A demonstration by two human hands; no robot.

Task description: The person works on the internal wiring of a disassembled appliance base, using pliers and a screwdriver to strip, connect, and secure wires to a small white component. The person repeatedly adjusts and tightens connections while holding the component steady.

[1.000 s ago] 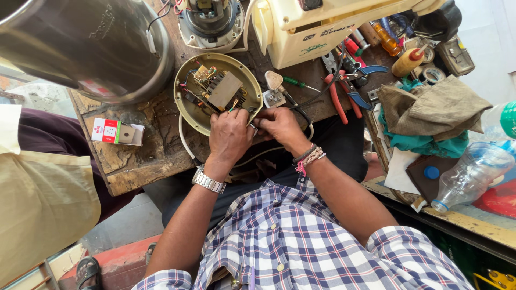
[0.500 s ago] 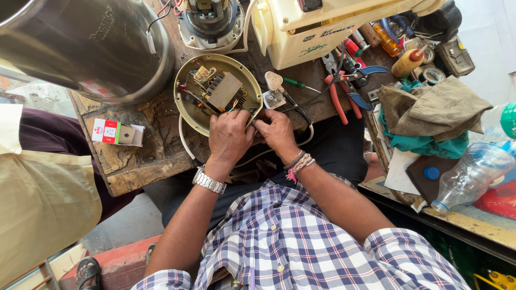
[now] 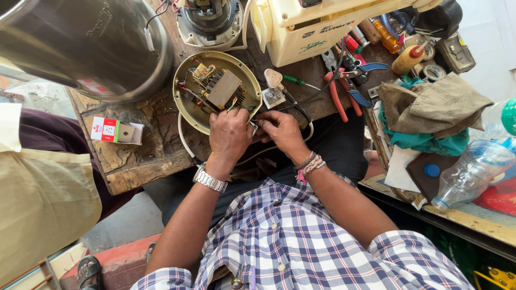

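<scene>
- The round cream plastic appliance base (image 3: 217, 90), open with wiring and a metal block showing, lies at the near edge of the worn wooden workbench (image 3: 141, 156).
- The left hand (image 3: 230, 135) and right hand (image 3: 280, 130) meet beside its rim, fingers pinched on a thin white wire (image 3: 253, 126).
- Red-handled pliers (image 3: 341, 94) lie toward the bench's right edge.
- A large steel pot (image 3: 86, 45) fills the far left corner.

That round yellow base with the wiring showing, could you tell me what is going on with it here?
A person sits at a worn wooden workbench with an opened round appliance base in front of them, its wires and metal block exposed. Both hands meet at its near edge: the left hand and the right hand pinch something small between them, likely a wire end, though it is hidden by the fingers. Red-handled pliers and a green screwdriver lie untouched nearby.
</scene>
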